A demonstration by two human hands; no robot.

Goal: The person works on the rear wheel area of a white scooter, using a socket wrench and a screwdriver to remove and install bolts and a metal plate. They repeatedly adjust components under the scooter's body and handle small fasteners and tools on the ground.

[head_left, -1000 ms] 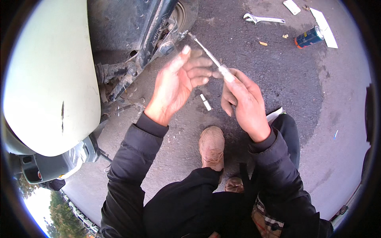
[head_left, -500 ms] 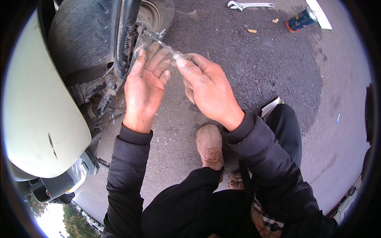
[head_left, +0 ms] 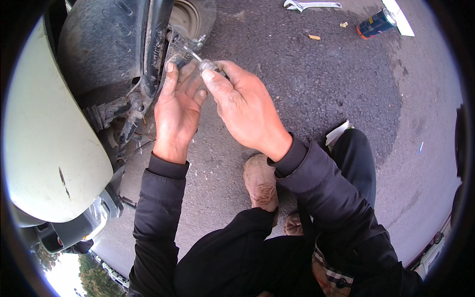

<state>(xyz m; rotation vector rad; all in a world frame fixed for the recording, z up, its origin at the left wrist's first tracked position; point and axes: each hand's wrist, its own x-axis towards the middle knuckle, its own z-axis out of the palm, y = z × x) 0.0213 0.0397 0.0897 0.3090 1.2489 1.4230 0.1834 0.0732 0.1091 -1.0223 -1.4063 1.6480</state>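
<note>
My right hand (head_left: 250,106) pinches the knurled metal grip (head_left: 208,66) of a slim metal tool between thumb and fingers. Its thin shaft (head_left: 193,53) points up-left toward the dirty metal parts (head_left: 190,42) by the wheel hub; I cannot tell whether the tip touches them. Close below the tool is my left hand (head_left: 178,109), palm up, thumb and fingers apart, with no object visible in it. Its fingertips are beside the grimy bracket and partly blend into it. The wheel (head_left: 185,20) and a dusty black fender (head_left: 106,42) lie just beyond.
At left bulges the vehicle's pale, scratched body panel (head_left: 52,133), with a dirty linkage (head_left: 131,109) beside it. On the asphalt lie an adjustable wrench (head_left: 311,5), a dark can with an orange base (head_left: 376,24) and a white sheet (head_left: 398,19). My shoe (head_left: 260,180) is below my hands.
My right hand has shifted left and slightly down with the tool, bringing its knurled grip closer to the left fingers. The left hand has stayed nearly in place.
</note>
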